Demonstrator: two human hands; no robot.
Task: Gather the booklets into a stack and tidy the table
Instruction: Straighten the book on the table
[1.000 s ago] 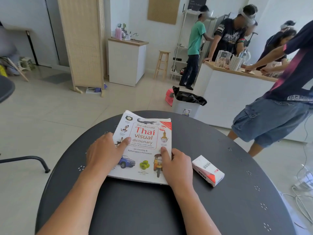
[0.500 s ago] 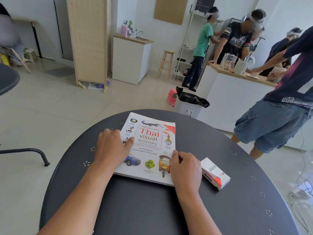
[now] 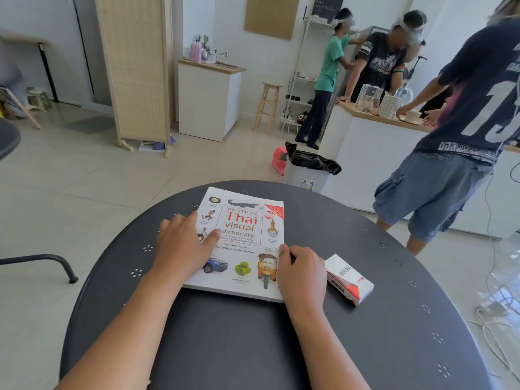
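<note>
A white booklet (image 3: 244, 243) titled "Thai visual dictionary" lies flat on the round dark table (image 3: 253, 342); more pages show under its far edge. My left hand (image 3: 183, 243) rests flat on its left edge with the thumb on the cover. My right hand (image 3: 302, 273) lies curled against its right edge near the front corner. A small white and red box (image 3: 349, 278) marked VESS lies just right of my right hand, apart from the booklet.
A bin with a black liner (image 3: 309, 170) stands beyond the table. A person in denim shorts (image 3: 455, 153) leans at the white counter (image 3: 374, 153) to the right; others stand behind. Cables (image 3: 501, 305) trail on the floor at right. A folding screen (image 3: 135, 68) stands at back left.
Both hands and the booklet have shifted slightly together on the table; the hands keep the same hold on its two edges. The camera view has moved a little.
</note>
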